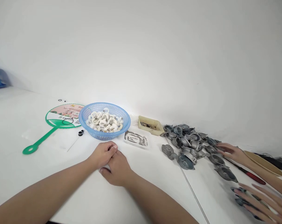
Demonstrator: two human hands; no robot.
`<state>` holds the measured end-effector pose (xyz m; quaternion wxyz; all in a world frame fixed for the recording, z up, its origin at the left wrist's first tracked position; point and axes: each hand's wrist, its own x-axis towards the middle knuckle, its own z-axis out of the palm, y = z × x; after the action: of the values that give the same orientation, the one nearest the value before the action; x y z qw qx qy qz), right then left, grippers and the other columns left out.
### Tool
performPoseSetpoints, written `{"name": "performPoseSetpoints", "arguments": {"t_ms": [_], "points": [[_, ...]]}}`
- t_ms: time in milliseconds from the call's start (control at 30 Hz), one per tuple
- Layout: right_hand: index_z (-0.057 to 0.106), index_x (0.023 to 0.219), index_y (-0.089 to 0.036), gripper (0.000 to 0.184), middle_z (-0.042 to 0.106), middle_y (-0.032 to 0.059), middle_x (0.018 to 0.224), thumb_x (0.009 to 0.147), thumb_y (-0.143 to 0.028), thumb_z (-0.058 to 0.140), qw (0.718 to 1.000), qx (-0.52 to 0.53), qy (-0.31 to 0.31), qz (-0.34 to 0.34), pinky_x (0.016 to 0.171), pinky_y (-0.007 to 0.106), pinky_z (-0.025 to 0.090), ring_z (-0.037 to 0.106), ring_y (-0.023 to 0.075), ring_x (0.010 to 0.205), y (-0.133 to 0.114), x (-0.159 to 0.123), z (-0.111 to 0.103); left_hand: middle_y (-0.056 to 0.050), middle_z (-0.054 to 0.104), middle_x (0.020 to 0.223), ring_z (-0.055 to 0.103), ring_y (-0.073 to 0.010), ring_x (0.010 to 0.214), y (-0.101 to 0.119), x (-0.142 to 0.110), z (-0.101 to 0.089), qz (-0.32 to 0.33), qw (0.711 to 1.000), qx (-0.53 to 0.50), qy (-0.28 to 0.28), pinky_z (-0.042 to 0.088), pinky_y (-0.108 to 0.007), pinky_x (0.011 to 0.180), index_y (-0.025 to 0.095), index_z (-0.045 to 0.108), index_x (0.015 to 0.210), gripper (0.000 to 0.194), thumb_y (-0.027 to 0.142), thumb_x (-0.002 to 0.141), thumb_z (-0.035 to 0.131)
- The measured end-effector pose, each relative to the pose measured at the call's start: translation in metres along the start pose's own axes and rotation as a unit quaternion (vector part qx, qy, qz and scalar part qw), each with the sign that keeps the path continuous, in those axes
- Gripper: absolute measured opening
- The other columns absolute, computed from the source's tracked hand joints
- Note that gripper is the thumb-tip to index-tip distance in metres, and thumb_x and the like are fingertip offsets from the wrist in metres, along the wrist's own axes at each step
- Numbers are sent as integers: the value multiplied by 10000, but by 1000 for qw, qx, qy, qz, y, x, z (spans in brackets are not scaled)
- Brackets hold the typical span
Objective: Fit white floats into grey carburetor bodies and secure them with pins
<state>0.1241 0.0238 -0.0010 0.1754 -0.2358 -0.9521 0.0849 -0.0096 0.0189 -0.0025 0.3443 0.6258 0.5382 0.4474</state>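
My left hand (103, 153) and my right hand (117, 168) meet on the white table (20, 118) just in front of a blue plastic basket (85, 115) holding several white ring-shaped parts (105, 122). Both hands are closed, fingers curled and pressed together. What they pinch between them is too small and hidden to name. A clear shallow tray (136, 139) of thin metal pins lies just beyond my right hand.
A green hand fan (58, 119) and a small black ring (80, 133) lie left of the basket. A tan box (150, 125) and a heap of grey metal castings (189, 143) sit to the right, where another person's hands (231, 152) (259, 199) reach. A red-handled tool (252, 176) lies there.
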Motion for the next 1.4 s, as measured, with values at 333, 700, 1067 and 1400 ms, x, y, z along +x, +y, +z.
{"name": "performPoseSetpoints", "arguments": {"t_ms": [333,700,1067,1400], "points": [[624,1020,-238,336,625,43,1061,706,-342,566,999,37,-26,26,874,393,450,563,244,993,4,-21,-16,-8,680,807,599,-180,740,6,-6,3,10,995,91,-45,445,-275,683,213,645,923,281,389,822,450],[670,848,-360,240,682,-4,936,675,-454,534,994,62,65,70,797,335,513,625,204,949,-1,-19,-20,-12,688,852,607,-183,781,5,-6,0,12,995,89,-39,450,-285,717,207,644,903,261,376,818,464],[637,974,-216,282,640,65,1039,769,-379,532,999,50,-13,4,818,397,465,570,242,989,5,-17,-14,-4,686,837,603,-169,767,3,-5,0,20,995,96,-37,457,-272,716,198,645,883,258,369,822,462],[597,986,-281,239,624,23,1076,793,-417,556,999,40,5,-11,837,393,485,566,221,1024,10,-19,-8,9,683,834,609,-164,768,1,-6,-1,15,995,89,-41,462,-276,716,211,630,900,230,361,822,474]]}}
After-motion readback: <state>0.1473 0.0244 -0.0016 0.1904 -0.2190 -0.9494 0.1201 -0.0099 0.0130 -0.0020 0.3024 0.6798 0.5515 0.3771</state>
